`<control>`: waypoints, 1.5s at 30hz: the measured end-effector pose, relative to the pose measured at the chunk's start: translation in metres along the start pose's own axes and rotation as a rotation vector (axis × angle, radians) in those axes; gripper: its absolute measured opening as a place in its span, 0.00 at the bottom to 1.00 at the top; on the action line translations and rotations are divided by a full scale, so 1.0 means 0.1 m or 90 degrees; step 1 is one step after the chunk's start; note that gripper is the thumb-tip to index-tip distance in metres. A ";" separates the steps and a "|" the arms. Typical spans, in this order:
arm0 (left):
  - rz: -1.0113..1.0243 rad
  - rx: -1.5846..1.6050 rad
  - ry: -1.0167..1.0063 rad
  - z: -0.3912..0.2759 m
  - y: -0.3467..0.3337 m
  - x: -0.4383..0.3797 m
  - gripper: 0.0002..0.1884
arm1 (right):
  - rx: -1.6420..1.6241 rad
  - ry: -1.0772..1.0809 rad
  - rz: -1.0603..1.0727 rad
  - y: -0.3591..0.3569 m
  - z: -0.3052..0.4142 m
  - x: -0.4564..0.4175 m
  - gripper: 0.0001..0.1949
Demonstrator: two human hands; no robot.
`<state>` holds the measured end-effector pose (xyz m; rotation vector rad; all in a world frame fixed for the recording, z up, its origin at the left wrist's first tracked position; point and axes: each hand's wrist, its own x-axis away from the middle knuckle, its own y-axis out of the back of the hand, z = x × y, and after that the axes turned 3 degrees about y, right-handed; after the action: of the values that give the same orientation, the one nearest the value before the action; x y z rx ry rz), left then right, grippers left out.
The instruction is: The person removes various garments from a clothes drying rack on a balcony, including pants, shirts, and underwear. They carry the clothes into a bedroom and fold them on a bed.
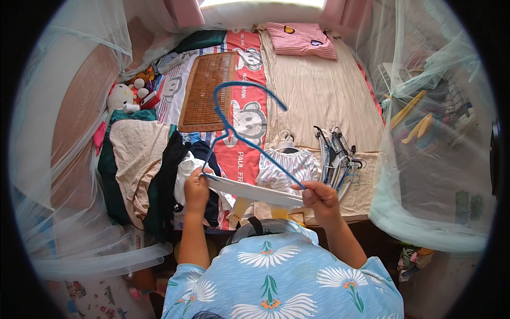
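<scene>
A blue clothes hanger [259, 149] is held up before me, its hook pointing away. My left hand [197, 193] grips its left corner together with one end of a white fabric band [255, 190]. At the other corner, my right hand [322, 199] pinches the hanger and the band's right end. The band is stretched between both hands and looks like the waist of a garment; pale yellow cloth [280, 212] shows below it, mostly hidden by my body. Just beyond lies a white patterned child's top [287, 167] on a white hanger [286, 143].
Several hangers [338, 155] lie piled at right on the bed. Dark and white clothes [195, 175] and a beige cloth [137, 151] lie at left. Farther off are a woven mat [209, 91], a pink striped pillow [301, 41] and plush toys [121, 97]. Mosquito netting [398, 215] hangs on both sides.
</scene>
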<state>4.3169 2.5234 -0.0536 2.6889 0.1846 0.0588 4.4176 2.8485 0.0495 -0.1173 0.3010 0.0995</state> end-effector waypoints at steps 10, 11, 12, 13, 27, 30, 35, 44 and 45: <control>0.503 0.521 0.086 -0.38 -0.55 0.47 0.12 | -0.514 0.063 -0.086 -0.09 -0.19 -0.23 0.13; 0.541 0.549 0.177 -0.37 -0.65 0.56 0.13 | -0.538 0.054 -0.112 -0.21 -0.27 -0.27 0.12; 0.567 0.514 0.227 -0.41 -0.76 0.64 0.14 | -0.545 0.045 -0.125 -0.31 -0.36 -0.33 0.12; 0.598 0.477 0.278 -0.46 -0.87 0.73 0.16 | -0.550 0.037 -0.142 -0.38 -0.41 -0.37 0.12; 0.606 0.253 0.153 -0.32 -0.64 1.06 0.21 | -0.617 -0.174 -0.033 -0.77 -0.71 -0.48 0.09; 0.836 0.005 0.070 -0.90 -0.48 0.94 0.27 | -0.457 -0.144 -0.067 -0.64 -0.95 -0.78 0.07; 0.773 0.106 0.180 -1.00 0.68 0.52 0.20 | -0.041 -0.138 -0.180 0.38 -1.05 -0.68 0.07; -0.131 -0.262 -0.092 -1.11 2.78 0.40 0.28 | -0.020 -0.234 -0.566 1.87 -0.93 0.96 0.11; 0.040 0.005 -0.035 -0.93 2.86 -0.07 0.30 | -0.023 -0.217 -0.581 1.94 -0.96 1.03 0.11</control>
<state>4.3378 2.3060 0.1540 2.6999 0.0833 0.0024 4.4656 3.0356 -0.0925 -0.2594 -0.1138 -0.7739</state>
